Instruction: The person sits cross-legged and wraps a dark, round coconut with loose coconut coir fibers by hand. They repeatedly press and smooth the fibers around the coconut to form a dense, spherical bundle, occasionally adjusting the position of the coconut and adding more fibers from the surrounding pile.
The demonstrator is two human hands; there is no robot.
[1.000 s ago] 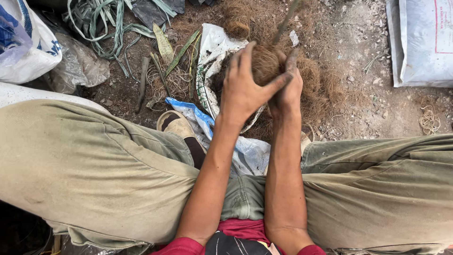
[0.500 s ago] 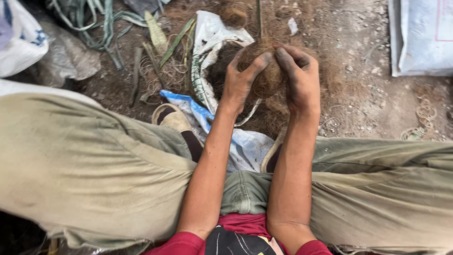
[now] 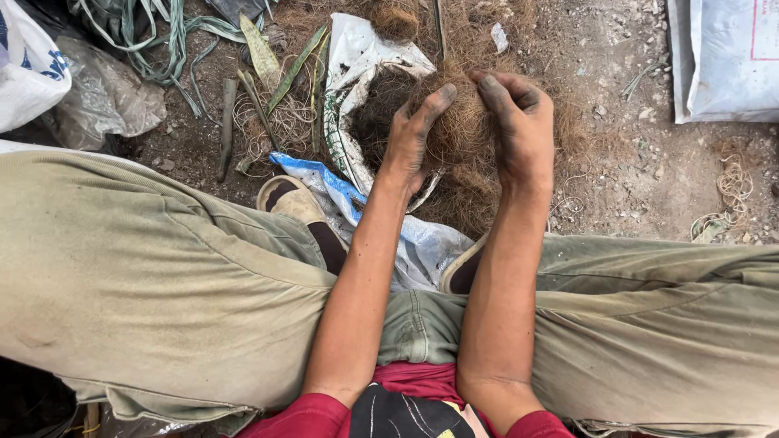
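A clump of brown coir fibre (image 3: 457, 134) sits between my two hands above the ground. My left hand (image 3: 412, 138) presses its left side with the fingers pointing up and right. My right hand (image 3: 521, 122) cups its right side, dirty fingers curled over the top. Under the clump lies a loose pile of the same brown fibre (image 3: 454, 195), spilling from an open white woven sack (image 3: 357, 57). My legs in khaki trousers (image 3: 162, 276) spread to both sides, and a sandalled foot (image 3: 296, 203) rests left of the sack.
A white bag (image 3: 722, 57) lies at the top right on the dirt ground. Green strips and leaves (image 3: 162, 40) and a crumpled plastic bag (image 3: 105, 97) lie at the top left. A small coil of cord (image 3: 734, 182) lies on the right.
My left hand has slid off the top of the clump to its left side, and my hands have parted slightly, so more fibre shows between them. The view has shifted a little.
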